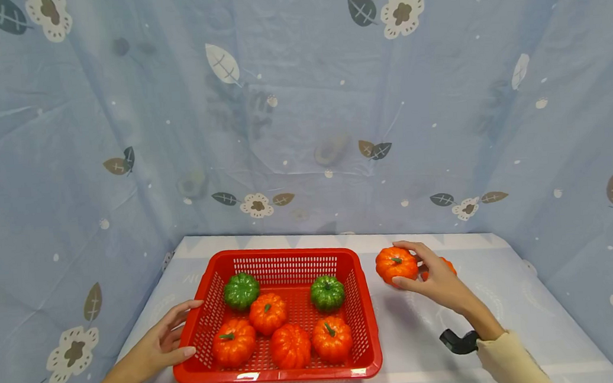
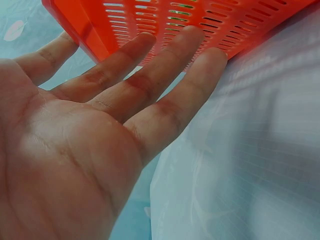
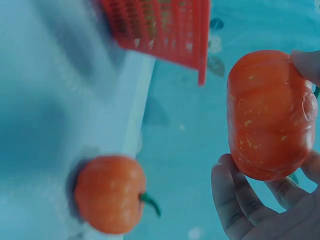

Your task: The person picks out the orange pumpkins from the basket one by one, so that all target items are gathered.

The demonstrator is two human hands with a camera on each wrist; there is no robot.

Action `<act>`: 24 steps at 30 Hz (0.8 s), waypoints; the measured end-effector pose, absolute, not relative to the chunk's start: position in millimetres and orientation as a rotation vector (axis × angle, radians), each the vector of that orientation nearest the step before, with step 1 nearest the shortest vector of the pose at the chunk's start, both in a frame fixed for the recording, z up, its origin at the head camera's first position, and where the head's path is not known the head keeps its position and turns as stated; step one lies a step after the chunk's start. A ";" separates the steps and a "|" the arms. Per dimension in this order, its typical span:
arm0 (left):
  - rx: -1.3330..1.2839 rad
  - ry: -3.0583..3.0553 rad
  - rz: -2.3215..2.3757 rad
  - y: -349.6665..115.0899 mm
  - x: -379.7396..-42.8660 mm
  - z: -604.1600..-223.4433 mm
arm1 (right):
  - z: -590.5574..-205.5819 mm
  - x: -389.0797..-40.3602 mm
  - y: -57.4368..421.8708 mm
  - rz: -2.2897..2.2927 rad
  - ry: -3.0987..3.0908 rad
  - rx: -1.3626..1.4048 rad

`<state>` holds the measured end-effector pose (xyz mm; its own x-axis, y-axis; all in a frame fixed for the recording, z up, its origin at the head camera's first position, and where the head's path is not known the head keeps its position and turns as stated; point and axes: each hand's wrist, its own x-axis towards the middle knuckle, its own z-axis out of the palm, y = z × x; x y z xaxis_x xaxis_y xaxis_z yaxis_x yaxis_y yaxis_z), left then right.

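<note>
My right hand [image 1: 441, 280] grips a small orange pumpkin [image 1: 396, 265] between thumb and fingers, held above the table to the right of a red plastic basket [image 1: 372, 329]. In the right wrist view, the gripped pumpkin appears clear of the table surface. Another orange pumpkin [image 3: 111, 194] lies on the table; in the head view the right hand partly hides it. My left hand [image 1: 149, 351] rests against the basket's left side, its fingers fairly straight. In the left wrist view, those fingertips [image 2: 210, 57] touch the slotted wall.
Inside the basket lie two green pumpkins, one on the left [image 1: 242, 291] and one on the right [image 1: 327, 293], and several orange pumpkins [image 1: 233, 342]. The pale table [image 1: 539, 317] is bordered by blue patterned cloth [image 1: 302, 126] behind and at both sides.
</note>
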<state>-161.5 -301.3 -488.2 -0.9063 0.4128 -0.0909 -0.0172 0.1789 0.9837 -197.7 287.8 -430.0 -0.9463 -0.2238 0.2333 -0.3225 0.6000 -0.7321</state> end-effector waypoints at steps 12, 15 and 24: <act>0.353 2.134 1.781 -301.1 -162.5 -490.2 | -444.2 -185.6 330.7 1.275 -2.701 0.270; 0.351 2.140 1.769 -301.6 -162.2 -490.2 | -445.7 -182.9 341.2 1.329 -2.697 0.193; 0.321 2.170 1.746 -301.2 -160.9 -489.5 | -452.2 -183.9 372.4 1.296 -2.678 0.040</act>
<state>-160.9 -301.2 -489.5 -0.9178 0.3789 -0.1183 -0.0344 0.2208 0.9747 -183.9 372.4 -452.2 -0.9859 0.0478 0.1604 -0.0961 0.6229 -0.7764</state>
